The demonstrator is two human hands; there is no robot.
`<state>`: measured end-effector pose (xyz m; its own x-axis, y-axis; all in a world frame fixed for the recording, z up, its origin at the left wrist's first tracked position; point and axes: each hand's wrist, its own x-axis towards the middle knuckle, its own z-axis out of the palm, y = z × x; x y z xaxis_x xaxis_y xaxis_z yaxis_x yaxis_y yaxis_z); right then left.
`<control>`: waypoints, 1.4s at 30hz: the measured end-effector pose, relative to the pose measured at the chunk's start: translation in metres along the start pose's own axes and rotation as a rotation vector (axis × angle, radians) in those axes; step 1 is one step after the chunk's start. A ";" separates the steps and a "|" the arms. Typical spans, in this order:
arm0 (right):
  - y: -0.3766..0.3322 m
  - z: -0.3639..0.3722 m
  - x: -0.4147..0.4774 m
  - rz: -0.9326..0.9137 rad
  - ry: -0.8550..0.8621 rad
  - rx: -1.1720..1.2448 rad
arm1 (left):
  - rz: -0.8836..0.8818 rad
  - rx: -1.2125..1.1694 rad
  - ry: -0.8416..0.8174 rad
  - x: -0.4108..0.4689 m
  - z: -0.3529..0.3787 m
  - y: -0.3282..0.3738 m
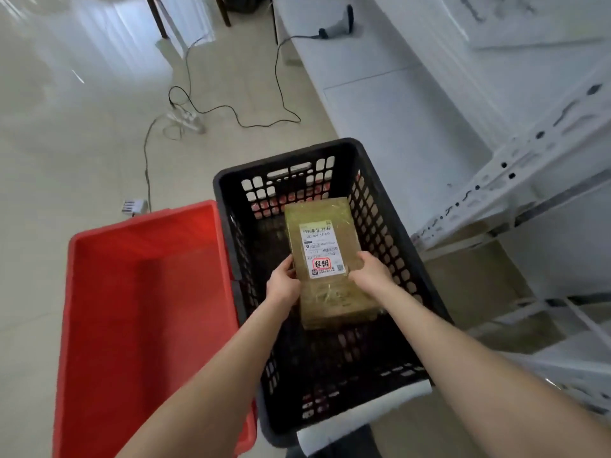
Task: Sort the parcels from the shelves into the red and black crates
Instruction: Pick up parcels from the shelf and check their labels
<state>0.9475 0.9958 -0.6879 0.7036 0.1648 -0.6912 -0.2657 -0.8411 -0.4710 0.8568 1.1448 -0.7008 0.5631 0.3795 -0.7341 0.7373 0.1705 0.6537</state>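
- Both bare forearms reach forward from the bottom edge, down into the black crate (284,160).
- Left hand (284,282): fingers curled on the left edge of the parcel (325,206), gripping it.
- Right hand (372,271): fingers curled over the right edge of the same parcel, gripping it.
- Parcel: 1 brown box wrapped in clear tape, inside the black crate towards its right wall, long side running away from the camera. Whether it rests on the crate bottom cannot be told.
- Label (322,249): white, face up on the parcel, with a barcode at the top and a red stamp low down; the print is too small to read.
- Red crate (145,223): touching the black crate on its left side, nothing visible inside.
- White sheet (363,411): draped over the near rim of the black crate.
- Shelf frame (529,180): white perforated metal, just right of the black crate.
- Floor (82,143): pale, carrying a black cable (231,110) and a power strip (185,119) beyond the crates.
- Scanner (337,23): grey, handheld type, lying on a white surface at the far right.
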 end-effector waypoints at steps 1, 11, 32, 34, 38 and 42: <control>0.001 0.004 0.014 -0.013 -0.001 -0.039 | -0.002 0.004 0.018 0.015 0.004 -0.003; 0.026 0.035 0.062 -0.253 -0.226 -0.793 | 0.069 0.220 0.044 0.059 0.044 -0.010; 0.028 0.014 0.038 -0.278 -0.065 -0.793 | 0.192 0.880 0.020 0.027 0.052 0.028; 0.025 0.000 0.021 -0.274 -0.036 -0.749 | 0.245 1.058 -0.013 0.014 0.052 0.041; 0.024 -0.023 -0.019 -0.259 0.028 -0.671 | 0.386 1.296 -0.048 -0.017 0.061 0.064; 0.032 -0.042 -0.070 -0.223 0.131 -0.590 | 0.575 1.462 -0.093 -0.053 0.075 0.078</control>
<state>0.9179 0.9356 -0.6315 0.7846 0.3352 -0.5216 0.2771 -0.9421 -0.1887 0.9125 1.0702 -0.6244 0.8634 0.0167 -0.5042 0.1020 -0.9846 0.1421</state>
